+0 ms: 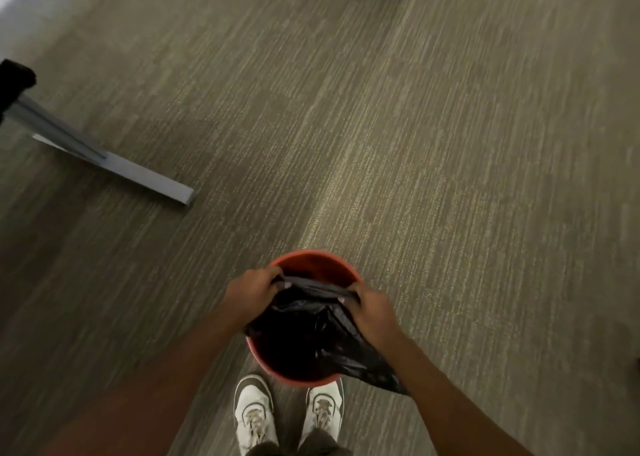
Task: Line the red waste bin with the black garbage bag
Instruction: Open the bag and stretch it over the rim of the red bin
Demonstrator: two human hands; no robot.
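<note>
The red waste bin point(313, 260) stands on the carpet just in front of my shoes. A black garbage bag point(311, 331) hangs over its opening, with a corner draped outside the rim at the lower right. My left hand point(252, 291) grips the bag's top edge near the bin's left rim. My right hand point(372, 311) grips the same edge on the right side. The edge is stretched taut between my hands across the bin's mouth. The far part of the red interior shows beyond the bag.
Grey-brown carpet point(415, 143) surrounds the bin. A grey metal furniture foot and leg point(138, 175) lie on the floor at the left, with a dark object point(15, 77) above it at the frame's edge. My white shoes point(254, 412) stand right behind the bin.
</note>
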